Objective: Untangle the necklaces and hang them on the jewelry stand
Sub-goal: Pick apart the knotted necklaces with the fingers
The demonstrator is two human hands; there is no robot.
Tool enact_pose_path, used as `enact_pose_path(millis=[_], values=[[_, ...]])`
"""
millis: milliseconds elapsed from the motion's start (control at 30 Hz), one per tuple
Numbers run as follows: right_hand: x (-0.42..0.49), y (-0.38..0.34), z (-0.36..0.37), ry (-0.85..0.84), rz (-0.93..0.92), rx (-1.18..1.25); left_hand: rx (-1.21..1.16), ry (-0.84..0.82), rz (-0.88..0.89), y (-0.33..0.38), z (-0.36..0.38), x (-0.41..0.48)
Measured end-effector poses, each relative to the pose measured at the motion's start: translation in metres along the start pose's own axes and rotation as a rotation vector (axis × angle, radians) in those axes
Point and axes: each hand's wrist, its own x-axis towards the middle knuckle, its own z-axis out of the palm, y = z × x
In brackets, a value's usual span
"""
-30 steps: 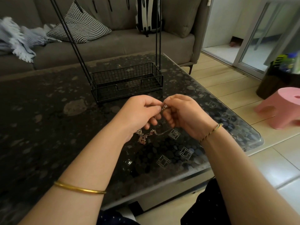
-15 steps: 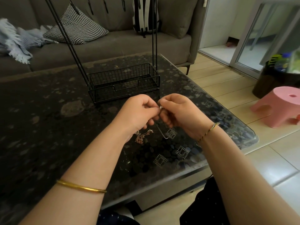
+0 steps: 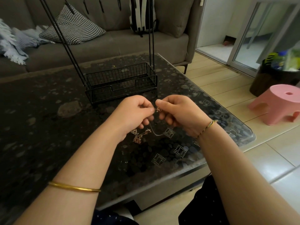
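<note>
- Left hand (image 3: 134, 115): fingers curled, thumb and forefinger pinching the thin chain just left of its small clasp (image 3: 158, 109); held above the table, in front of the stand.
- Right hand (image 3: 180, 114): fingers curled, thumb and forefinger pinching the same chain at the clasp. The two hands' fingertips are almost touching.
- Thin metal chain necklaces (image 3: 154, 133), silver and rose-gold in tone: one strand hangs from the clasp in a slack loop beneath the hands. It runs into a knotted tangle (image 3: 139, 136) that lies below the left hand, on or just above the tabletop; which cannot be told.
- Black wire jewelry stand (image 3: 121, 79): a rectangular mesh basket base with slim black rods rising out of view at both ends. It stands on the table beyond the hands, with no chain visible on it.
- Dark glass-topped table (image 3: 40, 127) with a pebble pattern: bears the stand.
- Plain gold bangle (image 3: 73, 187) on the left forearm; braided cord bracelet (image 3: 207, 127) on the right wrist.
- Grey fabric sofa (image 3: 113, 46) behind the table, bearing a black-and-white houndstooth cushion (image 3: 73, 28) and a pale blue fringed blanket (image 3: 13, 41).
- Pink plastic stool (image 3: 276, 103) on the tiled floor at right.
</note>
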Motion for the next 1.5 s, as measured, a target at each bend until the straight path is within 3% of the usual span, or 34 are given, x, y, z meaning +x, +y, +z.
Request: enact_pose_path(millis=[233,533,800,1033,1200,1500], values=[[0.001,0.000,0.002,0.055,0.037,0.090,-0.027,0.065,0.073,0.001,0.000,0.000],[0.002,0.001,0.013,0.147,0.056,0.225,0.241,0.185,0.261,0.001,0.011,0.001],[0.002,0.002,0.014,0.161,0.033,0.209,0.140,0.209,0.244,0.003,0.009,0.001],[0.000,0.004,0.010,0.251,0.026,0.005,-0.068,0.257,0.119,0.003,-0.001,0.000],[0.002,0.007,0.006,0.227,0.173,0.211,-0.055,0.341,0.174,0.006,-0.002,-0.002],[0.002,0.018,-0.007,0.225,0.257,0.023,-0.055,0.542,0.258,0.015,-0.008,-0.002]])
